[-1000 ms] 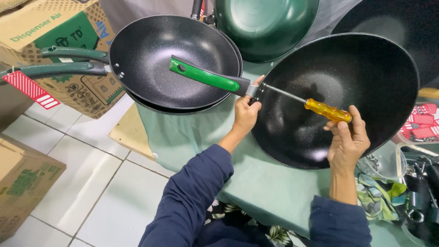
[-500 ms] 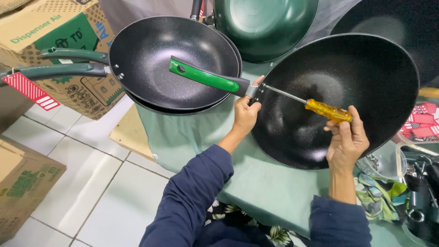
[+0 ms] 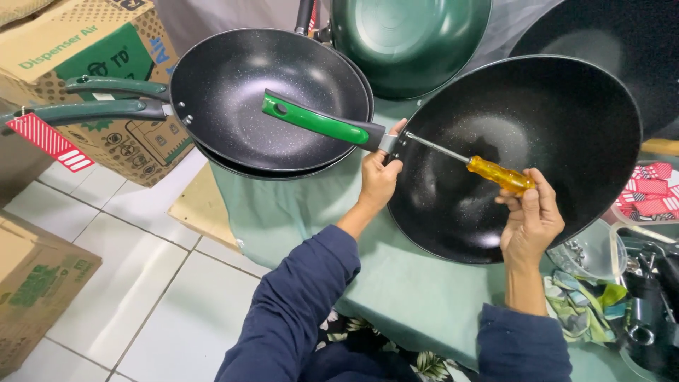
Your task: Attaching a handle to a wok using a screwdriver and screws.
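The wok [image 3: 523, 134], black inside, is tilted up on the table [image 3: 396, 297] with its hollow facing the camera, in front of the person and a little to the right. Nearest of all, two dark blue sleeves [image 3: 297, 311] reach up from the bottom edge over the table's pale green cloth. The right hand [image 3: 530, 219] is closed around the amber grip of a screwdriver [image 3: 495, 173], fingers wrapped over it, in front of the wok's lower right inside. The screwdriver's thin shaft runs up and left across the hollow to the wok's left rim. There the left hand [image 3: 378, 177] is clamped on the joint where a green handle [image 3: 315, 122] meets the rim, thumb and fingers pinching the grey collar. The handle points up and left and lies over a black frying pan [image 3: 272, 95].

That pan sits on a second one, and their dull green handles [image 3: 92, 110] stick out to the left over a cardboard box [image 3: 85, 64]. A red striped tag [image 3: 49, 141] hangs at the end of the lower handle. Beyond, a green wok [image 3: 410, 39] stands tipped up, and another black pan [image 3: 622, 49] fills the top right corner. At the right edge lie a clear bowl [image 3: 590, 251] and red striped tags [image 3: 647, 187]. Another box [image 3: 35, 290] stands on the tiled floor [image 3: 141, 283] at the left.
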